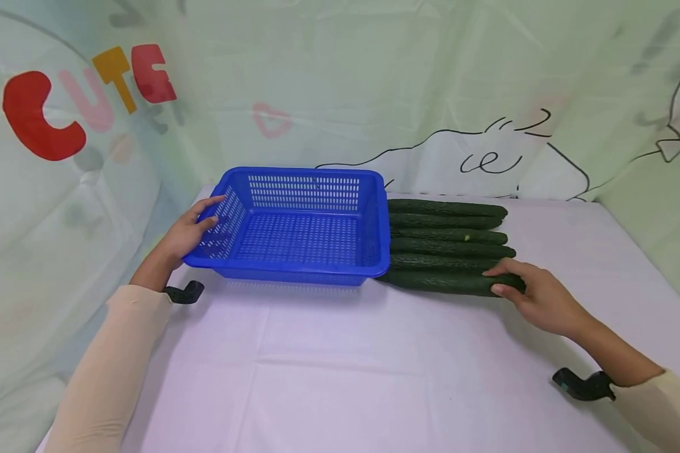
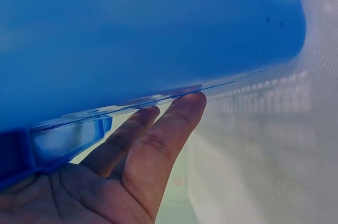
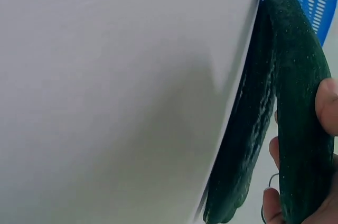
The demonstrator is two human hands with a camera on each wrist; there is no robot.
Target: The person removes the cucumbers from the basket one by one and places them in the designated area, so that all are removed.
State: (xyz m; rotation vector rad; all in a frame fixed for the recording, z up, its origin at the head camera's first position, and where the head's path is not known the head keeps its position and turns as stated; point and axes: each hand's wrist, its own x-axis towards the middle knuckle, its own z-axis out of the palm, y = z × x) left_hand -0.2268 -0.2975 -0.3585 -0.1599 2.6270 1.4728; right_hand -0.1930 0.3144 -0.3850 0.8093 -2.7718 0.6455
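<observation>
A blue plastic basket [image 1: 303, 269] with slotted walls has nothing inside it. My left hand [image 1: 188, 233] grips its left rim, thumb and fingers on either side of the wall. In the left wrist view, fingers [image 2: 166, 139] reach along the basket's [image 2: 158, 34] outside. To the right lie several dark green cucumbers [image 1: 447, 247] side by side, their left ends hidden by the basket. My right hand [image 1: 544, 299] holds the right end of the nearest cucumber [image 1: 442, 283]. In the right wrist view, that cucumber [image 3: 301, 92] stands a little apart from its neighbour [image 3: 248, 129], between thumb and fingers.
A white cloth [image 1: 340, 365] covers the table. Behind it hangs a pale green printed curtain [image 1: 328, 75] with drawn figures and coloured letters. A black wrist device [image 1: 583, 384] sits by the right sleeve, another [image 1: 186, 293] by the left.
</observation>
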